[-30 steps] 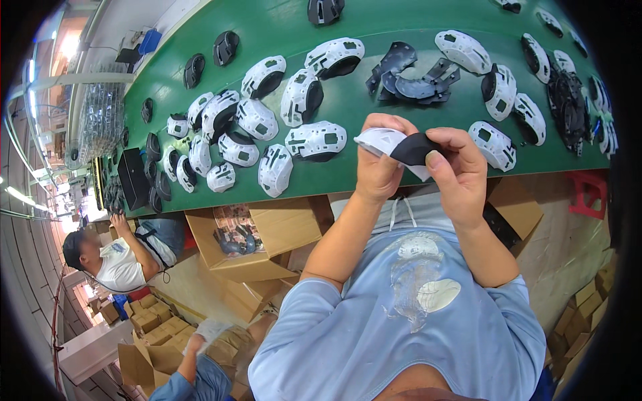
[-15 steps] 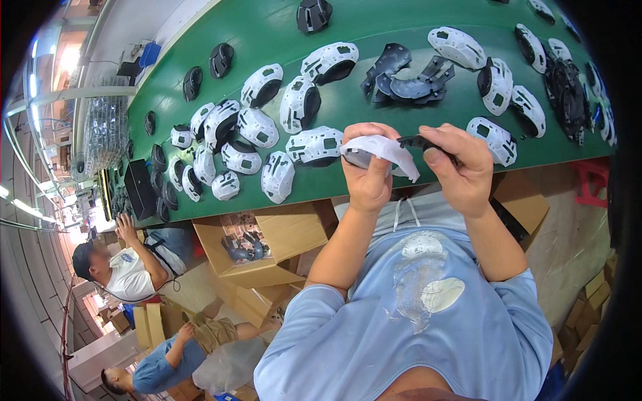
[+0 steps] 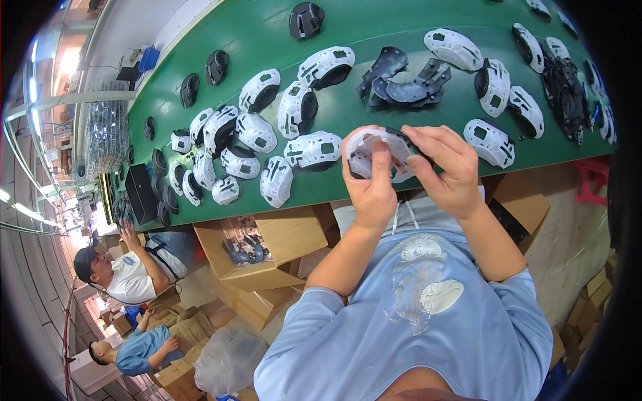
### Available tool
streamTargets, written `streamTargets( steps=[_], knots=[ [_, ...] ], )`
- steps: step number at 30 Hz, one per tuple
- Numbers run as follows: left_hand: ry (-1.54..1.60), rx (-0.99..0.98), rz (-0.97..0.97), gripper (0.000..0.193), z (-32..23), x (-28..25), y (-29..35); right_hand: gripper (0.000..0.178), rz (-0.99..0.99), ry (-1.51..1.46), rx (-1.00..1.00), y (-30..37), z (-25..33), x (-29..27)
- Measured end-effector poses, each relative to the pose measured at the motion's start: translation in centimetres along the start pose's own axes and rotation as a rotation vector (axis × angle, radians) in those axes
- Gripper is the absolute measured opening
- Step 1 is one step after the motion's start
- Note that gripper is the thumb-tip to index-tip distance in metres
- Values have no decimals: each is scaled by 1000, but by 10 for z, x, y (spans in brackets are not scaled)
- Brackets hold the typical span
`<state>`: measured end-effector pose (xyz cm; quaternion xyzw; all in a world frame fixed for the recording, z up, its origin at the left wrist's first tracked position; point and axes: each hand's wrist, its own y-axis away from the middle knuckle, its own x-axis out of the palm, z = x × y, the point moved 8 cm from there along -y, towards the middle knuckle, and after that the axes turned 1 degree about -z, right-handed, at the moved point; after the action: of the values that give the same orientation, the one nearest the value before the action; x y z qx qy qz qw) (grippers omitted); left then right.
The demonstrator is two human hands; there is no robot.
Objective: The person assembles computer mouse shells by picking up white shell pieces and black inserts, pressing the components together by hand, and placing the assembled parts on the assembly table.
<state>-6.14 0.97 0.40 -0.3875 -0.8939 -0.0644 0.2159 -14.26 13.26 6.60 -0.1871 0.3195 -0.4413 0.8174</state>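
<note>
The shell (image 3: pixel 361 148), over the tabletop (image 3: pixel 261 40) near its edge, had turned hollow side into view, and the black piece (image 3: pixel 400 138) now met its rim. The left hand (image 3: pixel 372 184) gripped the shell, thumb inside; the right hand (image 3: pixel 447 172) pinched the black piece, apparently joining the two.

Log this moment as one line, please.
left hand: holding white shell, hollow side showing | right hand: holding black piece at shell's rim | green table: more white shells, dark curved parts
</note>
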Motion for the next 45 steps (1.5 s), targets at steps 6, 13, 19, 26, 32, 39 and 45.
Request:
streamTargets(
  steps=[6,13,19,26,32,39,45],
  knots=[
    [-1,-78,44,42,-2,7,14,33,-28,-35,129,4,-15,5],
    [-161,-68,293,57,-21,17,3,13,57,62,116,-2,-15,3],
    [-143,-17,231,51,-16,12,-6,13,12,29,110,-11,-15,12],
    [-146,72,230,56,-13,2,-12,12,123,42,74,-9,-17,22],
    [187,98,63,62,-17,-7,-18,14,79,-25,159,-4,-12,24],
    [-164,344,19,61,-29,-15,1,15,90,-18,84,2,-14,53],
    [29,165,-131,65,-24,-24,-2,20,-34,137,5,-16,-21,42]
  ],
)
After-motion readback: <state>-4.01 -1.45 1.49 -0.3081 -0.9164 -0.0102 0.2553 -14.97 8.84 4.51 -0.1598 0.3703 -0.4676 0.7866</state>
